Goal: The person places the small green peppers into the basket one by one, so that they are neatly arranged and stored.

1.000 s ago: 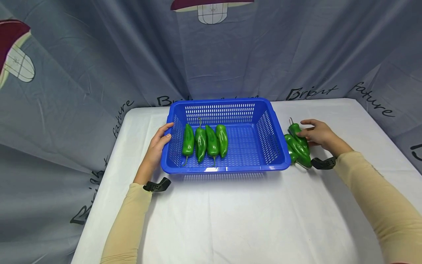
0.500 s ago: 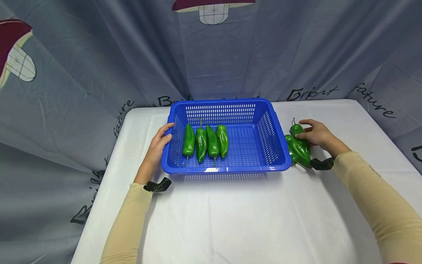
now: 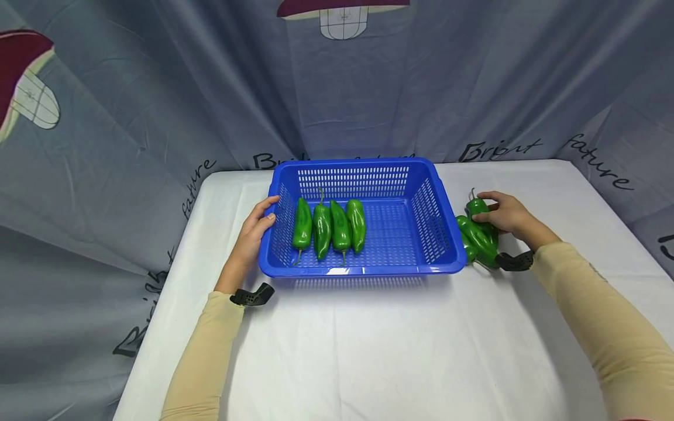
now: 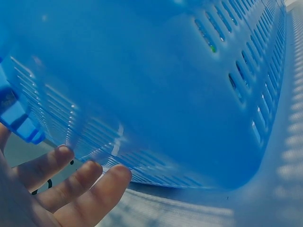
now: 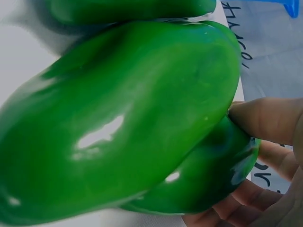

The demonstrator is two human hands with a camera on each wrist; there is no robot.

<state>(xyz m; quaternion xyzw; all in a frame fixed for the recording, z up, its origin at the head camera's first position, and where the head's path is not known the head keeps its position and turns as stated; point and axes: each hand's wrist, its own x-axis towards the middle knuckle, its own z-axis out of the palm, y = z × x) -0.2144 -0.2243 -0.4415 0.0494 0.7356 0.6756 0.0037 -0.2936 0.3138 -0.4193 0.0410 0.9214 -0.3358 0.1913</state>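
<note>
In the head view, my left hand (image 3: 250, 237) grips the left rim of a blue plastic basket (image 3: 363, 270). In the left wrist view, several fingers (image 4: 90, 189) lie along the outside of its slotted wall. Four-sided and shallow, the basket holds several long green peppers (image 3: 341, 225) side by side in its left half. My right hand (image 3: 505, 213) holds a green pepper (image 3: 476, 206) between thumb and fingers, right of the basket. In the right wrist view, another green pepper (image 5: 123, 113) lies across it and partly hides it.
More green pepper (image 3: 468, 248) shows against the basket's right wall. A white cloth (image 3: 368, 351) covers the table. Behind the table hangs a grey curtain (image 3: 347, 93) with printed lettering. Each wrist wears a black strap (image 3: 253, 295).
The pepper at my right hand has shifted slightly right, and the thumb and fingers have closed round it. The left hand and basket have stayed in place.
</note>
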